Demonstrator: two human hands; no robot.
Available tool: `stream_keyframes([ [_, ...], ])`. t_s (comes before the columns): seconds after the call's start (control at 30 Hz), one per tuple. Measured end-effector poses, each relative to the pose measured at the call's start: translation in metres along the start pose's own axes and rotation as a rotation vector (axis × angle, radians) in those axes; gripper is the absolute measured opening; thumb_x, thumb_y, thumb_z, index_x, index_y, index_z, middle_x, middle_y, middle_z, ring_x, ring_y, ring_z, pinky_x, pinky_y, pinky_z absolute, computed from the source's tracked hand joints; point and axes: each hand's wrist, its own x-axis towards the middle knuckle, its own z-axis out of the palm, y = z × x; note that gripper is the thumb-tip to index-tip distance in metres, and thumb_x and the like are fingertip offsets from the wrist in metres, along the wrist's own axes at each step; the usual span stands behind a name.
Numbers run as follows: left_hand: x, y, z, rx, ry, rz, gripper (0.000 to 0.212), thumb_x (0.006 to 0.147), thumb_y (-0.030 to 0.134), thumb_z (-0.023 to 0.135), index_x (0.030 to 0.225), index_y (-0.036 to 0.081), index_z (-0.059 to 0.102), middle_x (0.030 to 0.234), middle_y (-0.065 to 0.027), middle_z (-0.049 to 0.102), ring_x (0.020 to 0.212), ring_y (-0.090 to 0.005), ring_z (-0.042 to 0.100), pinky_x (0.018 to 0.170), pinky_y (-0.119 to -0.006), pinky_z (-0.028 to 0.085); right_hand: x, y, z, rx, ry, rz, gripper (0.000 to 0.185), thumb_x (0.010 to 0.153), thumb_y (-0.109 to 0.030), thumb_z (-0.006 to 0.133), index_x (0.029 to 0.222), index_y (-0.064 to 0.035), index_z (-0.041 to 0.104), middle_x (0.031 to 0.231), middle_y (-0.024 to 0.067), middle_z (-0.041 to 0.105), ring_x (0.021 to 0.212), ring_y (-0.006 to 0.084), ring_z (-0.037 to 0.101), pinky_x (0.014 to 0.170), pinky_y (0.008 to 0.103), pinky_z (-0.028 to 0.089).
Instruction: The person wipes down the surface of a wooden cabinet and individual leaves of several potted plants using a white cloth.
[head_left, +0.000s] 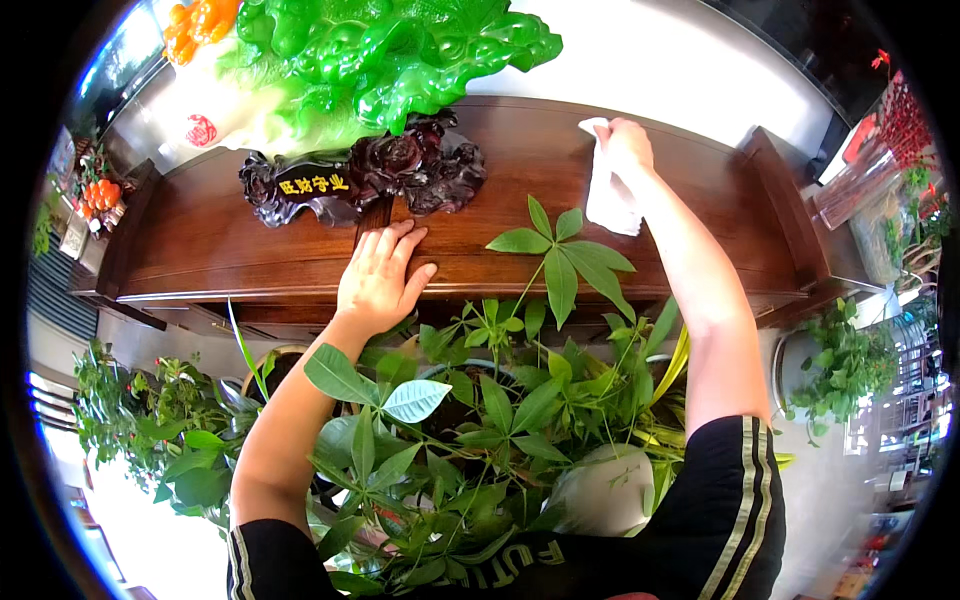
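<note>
My right hand (628, 148) grips a white cloth (609, 196) that hangs down onto the far right part of a dark brown wooden cabinet top (517, 157). Flat on the same top, near its front edge, rests my left hand (384, 268), fingers slightly apart and holding nothing. Just beyond its fingertips stands the dark carved base (420, 166) of a large ornament, bearing yellow writing. The ornament itself is a glossy green and white cabbage-shaped sculpture (390, 64) with an orange part (199, 30) at its upper left.
Leafy potted plants (502, 420) fill the space between me and the cabinet, and one leaf cluster (561, 259) reaches over its edge. Raised wooden ends (787, 202) bound the top. More plants (172, 435) stand left, with another pot plant (840, 367) at right. A vase of red sprigs (859, 191) stands far right.
</note>
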Motion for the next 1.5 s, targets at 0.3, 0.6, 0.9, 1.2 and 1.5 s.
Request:
stream_keyframes([
  [0.3,0.0,0.003,-0.001,0.011,0.022,0.003,0.05,0.088,0.037,0.059,0.125,0.003,0.053,0.127,-0.015,0.05,0.114,-0.0331,0.047,0.101,-0.043,0.037,0.012,0.039,0.051,-0.181,-0.281,-0.083,0.067,0.096,-0.051,0.034,0.15,-0.013,0.022,0.156,0.0186,0.015,0.144,0.0358,0.016,0.114,0.0568,0.016],
  [0.6,0.005,0.006,-0.007,-0.037,0.049,0.041,0.051,0.088,0.035,0.057,0.127,0.002,0.051,0.127,-0.0164,0.049,0.113,-0.0356,0.047,0.1,-0.044,0.037,0.053,-0.013,0.063,-0.179,-0.241,-0.105,0.066,0.096,-0.055,0.032,0.151,-0.0195,0.023,0.157,0.0135,0.017,0.144,0.0355,0.017,0.115,0.0548,0.015],
  [0.9,-0.004,-0.004,-0.003,0.0,0.001,0.015,0.051,0.089,0.036,0.056,0.127,0.002,0.05,0.128,-0.0175,0.048,0.115,-0.0361,0.046,0.102,-0.044,0.036,-0.067,-0.084,0.044,-0.048,-0.376,-0.821,0.051,0.1,-0.029,0.038,0.149,-0.0202,0.027,0.157,0.0087,0.015,0.145,0.0256,0.016,0.12,0.0413,0.011],
  [1.2,0.001,0.0,0.001,0.001,0.028,0.035,0.051,0.09,0.036,0.056,0.128,0.003,0.05,0.129,-0.0157,0.049,0.118,-0.0341,0.045,0.104,-0.043,0.035,-0.123,0.011,0.01,-0.177,-0.24,-0.343,0.055,0.099,-0.041,0.037,0.149,-0.0191,0.029,0.156,0.0108,0.021,0.145,0.0305,0.017,0.119,0.0417,0.013],
  [1.5,-0.008,-0.018,0.017,0.077,0.102,0.014,0.06,0.09,0.041,0.052,0.135,0.003,0.042,0.132,-0.0134,0.046,0.12,-0.0296,0.045,0.107,-0.041,0.033,-0.191,-0.143,0.041,0.157,-0.104,-1.013,0.042,0.093,-0.027,0.049,0.13,-0.0076,0.051,0.134,0.0153,0.051,0.126,0.0286,0.045,0.112,0.0378,0.03],
])
